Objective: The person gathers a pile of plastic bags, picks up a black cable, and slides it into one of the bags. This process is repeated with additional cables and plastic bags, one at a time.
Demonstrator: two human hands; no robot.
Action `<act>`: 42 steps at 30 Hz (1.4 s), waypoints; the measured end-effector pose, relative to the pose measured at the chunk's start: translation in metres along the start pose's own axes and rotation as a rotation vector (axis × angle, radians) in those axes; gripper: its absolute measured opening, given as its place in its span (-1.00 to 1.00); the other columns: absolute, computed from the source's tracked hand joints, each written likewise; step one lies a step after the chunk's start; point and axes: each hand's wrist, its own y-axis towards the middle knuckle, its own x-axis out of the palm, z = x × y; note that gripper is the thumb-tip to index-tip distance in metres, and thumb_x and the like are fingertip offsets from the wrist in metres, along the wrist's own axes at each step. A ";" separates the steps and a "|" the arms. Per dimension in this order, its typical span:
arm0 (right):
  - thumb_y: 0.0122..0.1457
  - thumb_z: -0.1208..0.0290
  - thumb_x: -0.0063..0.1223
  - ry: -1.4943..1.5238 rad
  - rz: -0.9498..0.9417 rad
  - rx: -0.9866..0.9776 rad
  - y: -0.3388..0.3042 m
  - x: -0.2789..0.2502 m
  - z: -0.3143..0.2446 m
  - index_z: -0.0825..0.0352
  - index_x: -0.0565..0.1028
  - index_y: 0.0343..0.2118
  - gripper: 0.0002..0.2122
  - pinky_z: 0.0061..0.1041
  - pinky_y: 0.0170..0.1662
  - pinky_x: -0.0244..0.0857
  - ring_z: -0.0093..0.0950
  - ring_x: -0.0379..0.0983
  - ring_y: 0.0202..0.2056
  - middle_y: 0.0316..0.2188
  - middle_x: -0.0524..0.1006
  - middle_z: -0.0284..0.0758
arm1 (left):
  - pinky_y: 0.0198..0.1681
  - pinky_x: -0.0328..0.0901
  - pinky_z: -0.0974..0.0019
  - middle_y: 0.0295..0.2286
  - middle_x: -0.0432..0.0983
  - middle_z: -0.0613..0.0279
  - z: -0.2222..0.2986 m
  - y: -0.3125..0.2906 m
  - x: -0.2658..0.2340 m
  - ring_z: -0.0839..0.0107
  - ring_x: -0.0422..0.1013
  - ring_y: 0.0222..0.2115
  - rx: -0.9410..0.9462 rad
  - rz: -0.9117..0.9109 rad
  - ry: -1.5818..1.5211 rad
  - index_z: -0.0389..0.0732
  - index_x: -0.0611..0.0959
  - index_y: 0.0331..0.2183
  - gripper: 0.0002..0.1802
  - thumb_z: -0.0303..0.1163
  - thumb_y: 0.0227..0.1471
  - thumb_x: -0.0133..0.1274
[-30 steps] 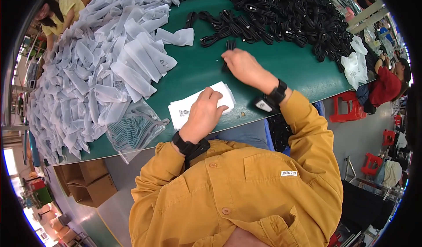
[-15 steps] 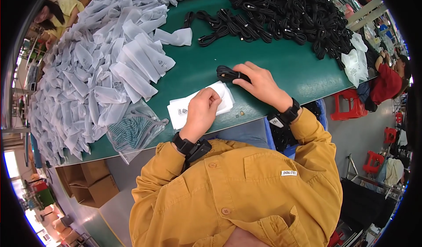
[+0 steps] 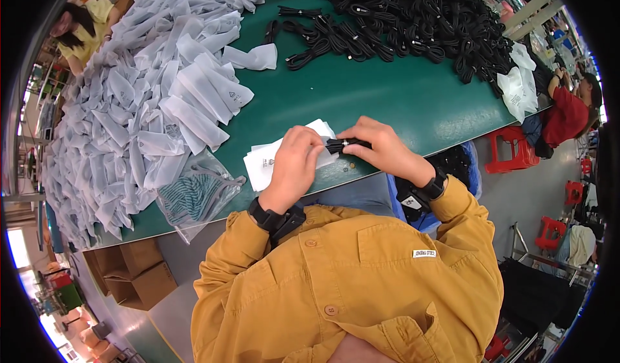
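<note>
A bundled black cable point(image 3: 343, 145) is gripped between the thumb and fingers of my right hand point(image 3: 386, 150). Its left end meets the edge of the top bag in a small stack of white plastic bags point(image 3: 259, 167) near the table's front edge. Over that stack, my left hand point(image 3: 294, 167) pinches the top bag's right end, with its fingertips close to the cable. Whether the cable's tip is inside the bag or only against it, I cannot tell. A heap of black cables point(image 3: 413, 24) lies at the far right.
Filled whitish bags point(image 3: 148, 98) form a large pile on the left. Beside it, a clear bag holds a striped teal item point(image 3: 194, 192). White bags point(image 3: 516, 89) lie at the table's right end. A blue-lined bin point(image 3: 475, 169) stands below the front edge. Other people sit at both sides.
My right hand has brought the cable down and left to the bag stack, beside my left fingertips. My left hand has stayed over the stack, its fingers now at the top bag's end.
</note>
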 end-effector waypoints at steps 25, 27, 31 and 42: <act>0.08 0.60 0.11 -0.146 0.516 -0.174 0.117 -0.040 0.008 0.34 0.49 -0.14 -0.75 -0.50 -0.28 0.39 -0.41 0.46 -0.27 -0.23 0.42 -0.24 | -0.16 0.31 0.43 -0.27 0.52 0.23 -0.026 0.049 -0.123 0.50 0.43 -0.29 -0.046 0.598 0.096 -0.31 0.58 -0.23 -0.82 -0.43 0.14 0.05; 0.09 0.51 0.13 -0.528 0.515 -0.065 0.127 -0.046 0.075 0.35 0.51 -0.15 -0.77 -0.38 -0.25 0.40 -0.27 0.48 -0.28 -0.25 0.46 -0.20 | -0.19 0.33 0.39 -0.29 0.52 0.19 -0.010 0.046 -0.111 0.44 0.44 -0.32 -0.067 0.545 0.202 -0.30 0.58 -0.25 -0.83 -0.45 0.10 0.07; 0.09 0.43 0.12 -0.739 0.403 0.053 0.125 -0.041 0.120 0.40 0.53 -0.25 -0.80 -0.26 -0.21 0.41 -0.14 0.47 -0.27 -0.32 0.51 -0.15 | -0.30 0.37 0.24 -0.32 0.47 0.07 0.012 0.018 -0.053 0.23 0.45 -0.35 -0.213 0.055 0.133 -0.30 0.57 -0.26 -0.78 -0.46 -0.01 0.15; 0.16 0.47 -0.01 -0.105 0.405 0.327 0.066 -0.035 0.043 0.45 0.49 -0.22 -0.81 -0.38 -0.30 0.37 -0.19 0.48 -0.38 -0.44 0.51 -0.17 | -0.40 0.35 0.19 -0.47 0.45 0.05 -0.010 -0.005 0.012 0.08 0.45 -0.44 -0.023 -0.051 0.346 -0.30 0.56 -0.43 -0.84 -0.47 -0.07 0.21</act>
